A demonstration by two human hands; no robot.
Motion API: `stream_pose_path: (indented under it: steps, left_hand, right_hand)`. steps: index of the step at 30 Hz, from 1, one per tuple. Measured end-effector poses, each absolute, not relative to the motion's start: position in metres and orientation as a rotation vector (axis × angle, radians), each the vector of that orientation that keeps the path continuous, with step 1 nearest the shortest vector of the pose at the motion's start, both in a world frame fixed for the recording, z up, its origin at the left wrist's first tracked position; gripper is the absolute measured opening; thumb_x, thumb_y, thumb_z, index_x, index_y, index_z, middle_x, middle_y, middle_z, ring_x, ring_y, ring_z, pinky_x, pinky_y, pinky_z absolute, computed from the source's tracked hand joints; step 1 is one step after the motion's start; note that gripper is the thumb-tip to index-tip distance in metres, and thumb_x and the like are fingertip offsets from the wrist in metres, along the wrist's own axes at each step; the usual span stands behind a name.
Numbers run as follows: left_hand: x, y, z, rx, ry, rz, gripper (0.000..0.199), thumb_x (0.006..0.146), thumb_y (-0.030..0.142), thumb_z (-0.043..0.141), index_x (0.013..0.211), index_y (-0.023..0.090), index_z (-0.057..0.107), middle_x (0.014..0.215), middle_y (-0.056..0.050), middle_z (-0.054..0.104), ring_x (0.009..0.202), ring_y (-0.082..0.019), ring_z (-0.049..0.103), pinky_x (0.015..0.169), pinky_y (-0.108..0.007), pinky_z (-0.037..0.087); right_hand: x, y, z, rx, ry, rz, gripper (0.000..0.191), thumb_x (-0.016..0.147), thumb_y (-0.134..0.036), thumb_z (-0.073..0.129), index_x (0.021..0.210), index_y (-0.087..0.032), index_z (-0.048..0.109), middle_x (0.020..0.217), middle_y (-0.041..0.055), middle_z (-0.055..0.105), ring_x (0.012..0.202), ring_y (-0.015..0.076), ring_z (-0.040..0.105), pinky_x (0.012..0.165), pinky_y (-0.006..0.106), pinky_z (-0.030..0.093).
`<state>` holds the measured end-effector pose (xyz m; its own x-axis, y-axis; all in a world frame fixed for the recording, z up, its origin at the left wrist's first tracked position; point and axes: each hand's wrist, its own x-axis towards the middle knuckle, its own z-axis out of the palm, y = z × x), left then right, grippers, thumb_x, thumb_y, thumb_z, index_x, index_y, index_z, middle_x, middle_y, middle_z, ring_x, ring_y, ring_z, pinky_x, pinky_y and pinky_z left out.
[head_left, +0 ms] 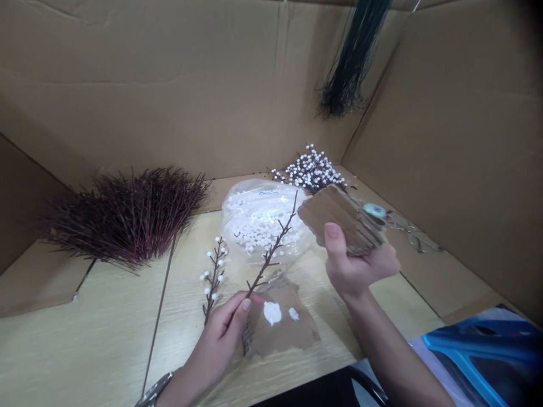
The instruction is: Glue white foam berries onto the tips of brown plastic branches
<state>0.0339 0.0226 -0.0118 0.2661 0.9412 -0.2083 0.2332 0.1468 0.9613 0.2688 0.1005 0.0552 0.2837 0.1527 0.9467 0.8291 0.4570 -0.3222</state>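
right hand [360, 267] at four o'clock grips torn flat brown cardboard [339, 211], left hand [223, 327] at seven pinching a branched dark-brown twig [268, 259].

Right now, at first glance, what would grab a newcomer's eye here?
The broad, dark mass of bare twigs at the picture's left, and the clear plastic bag of white balls near the center. Nearer the camera, the left hand holds up a single twig, while the right hand grips a torn cardboard piece.
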Motion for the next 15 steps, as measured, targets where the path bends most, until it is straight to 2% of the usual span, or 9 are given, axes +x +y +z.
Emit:
stream_pose_path:
  steps: [5, 10, 15]
  left_hand:
    - [0.034, 0.023, -0.009, 1.398, 1.222, 0.753, 0.039, 0.101, 0.048, 0.047, 0.116, 0.022, 0.072, 0.052, 0.003, 0.051, 0.061, -0.022, 0.054, 0.057, -0.028, 0.042]
    - [0.034, 0.023, -0.008, 1.417, 1.227, 0.76, 0.037, 0.101, 0.048, 0.049, 0.115, 0.023, 0.072, 0.054, 0.002, 0.054, 0.064, -0.023, 0.057, 0.06, -0.029, 0.045]
    - [0.033, 0.024, -0.011, 1.404, 1.211, 0.725, 0.039, 0.102, 0.048, 0.046, 0.119, 0.023, 0.07, 0.052, 0.004, 0.05, 0.058, -0.02, 0.051, 0.055, -0.027, 0.04]
  right_hand:
    - [0.267, 0.099, 0.062, -0.971, -1.361, -0.593, 0.002, 0.081, -0.018, 0.074, 0.083, -0.018, 0.072, 0.062, -0.0017, 0.066, 0.047, 0.01, 0.057, 0.048, 0.022, 0.048]
    - [0.267, 0.098, 0.065, -0.92, -1.343, -0.621, 0.006, 0.081, -0.013, 0.073, 0.085, -0.017, 0.073, 0.065, 0.0, 0.068, 0.051, 0.0122, 0.062, 0.051, 0.023, 0.052]
    - [0.268, 0.096, 0.067, -0.93, -1.423, -0.57, 0.011, 0.08, -0.01, 0.074, 0.087, -0.018, 0.073, 0.065, -0.0014, 0.068, 0.051, 0.0109, 0.061, 0.052, 0.022, 0.053]
